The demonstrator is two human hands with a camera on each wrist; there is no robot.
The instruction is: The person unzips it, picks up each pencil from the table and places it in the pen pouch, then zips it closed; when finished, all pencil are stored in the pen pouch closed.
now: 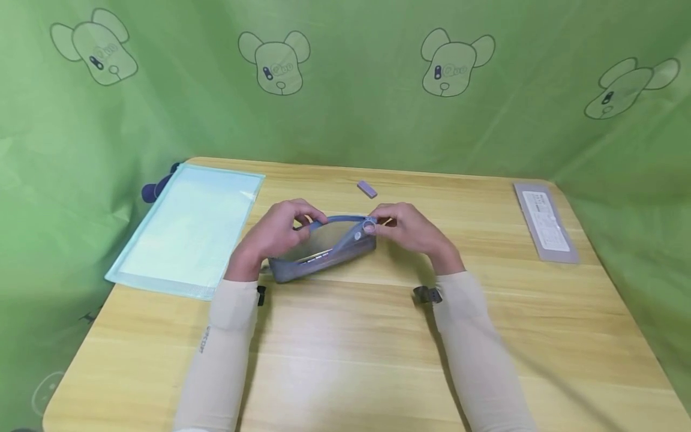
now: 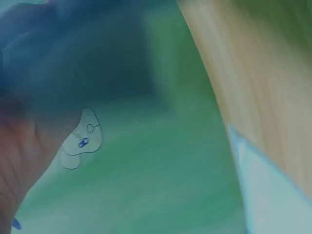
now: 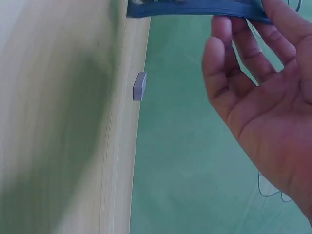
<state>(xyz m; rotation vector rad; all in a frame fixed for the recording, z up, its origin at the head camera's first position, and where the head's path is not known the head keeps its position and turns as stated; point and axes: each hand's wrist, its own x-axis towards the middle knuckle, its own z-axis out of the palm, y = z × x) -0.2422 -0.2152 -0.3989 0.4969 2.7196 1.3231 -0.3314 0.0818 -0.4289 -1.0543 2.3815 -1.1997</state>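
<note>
A blue-grey see-through pencil pouch (image 1: 353,255) is held above the table's middle, its zipped mouth parted. Slim stick-like items (image 1: 315,258) show inside it. My left hand (image 1: 278,228) pinches the rim of the mouth on the left. At the other end, my right hand (image 1: 412,228) pinches the corner beside a round ring. The right wrist view shows the pouch's blue edge (image 3: 195,7) between the thumb and fingers of the right hand (image 3: 273,107). A dark blur covers much of the left wrist view, hiding the fingertips of the left hand (image 2: 24,156).
On the left lies a pale blue zip document bag (image 1: 183,234), with a dark blue object (image 1: 153,191) partly behind it. Beyond the pouch sits a small purple block (image 1: 367,189), perhaps an eraser. A flat purple piece with a white label (image 1: 545,222) lies at right.
</note>
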